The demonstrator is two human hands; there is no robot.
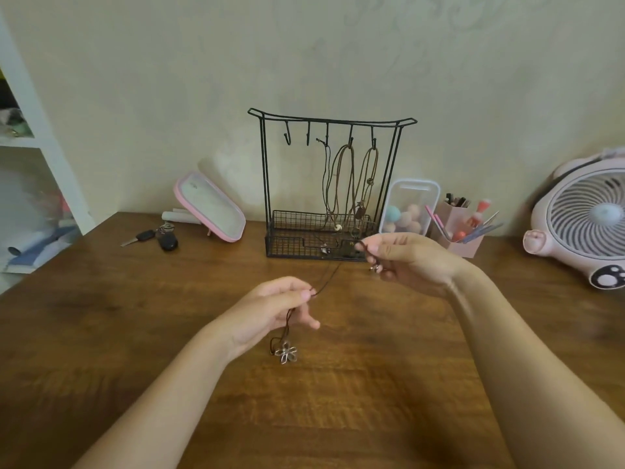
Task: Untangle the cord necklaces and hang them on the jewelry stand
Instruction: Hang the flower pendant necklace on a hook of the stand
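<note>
A dark cord necklace (329,277) stretches between my two hands above the wooden table. My left hand (274,311) pinches the cord, and a silver flower pendant (286,353) dangles below it. My right hand (404,262) grips the cord's other end, just in front of the stand's basket. The black wire jewelry stand (265,170) stands against the wall. Three cord necklaces (345,184) hang from its three right hooks, their pendants down in the mesh basket. The two left hooks (297,135) are bare.
A pink-rimmed mirror (211,206) leans left of the stand, with car keys (159,236) beside it. A clear box of sponges (409,208), a pink holder of brushes (458,228) and a pink fan (581,221) sit to the right. White shelves (37,143) stand at far left.
</note>
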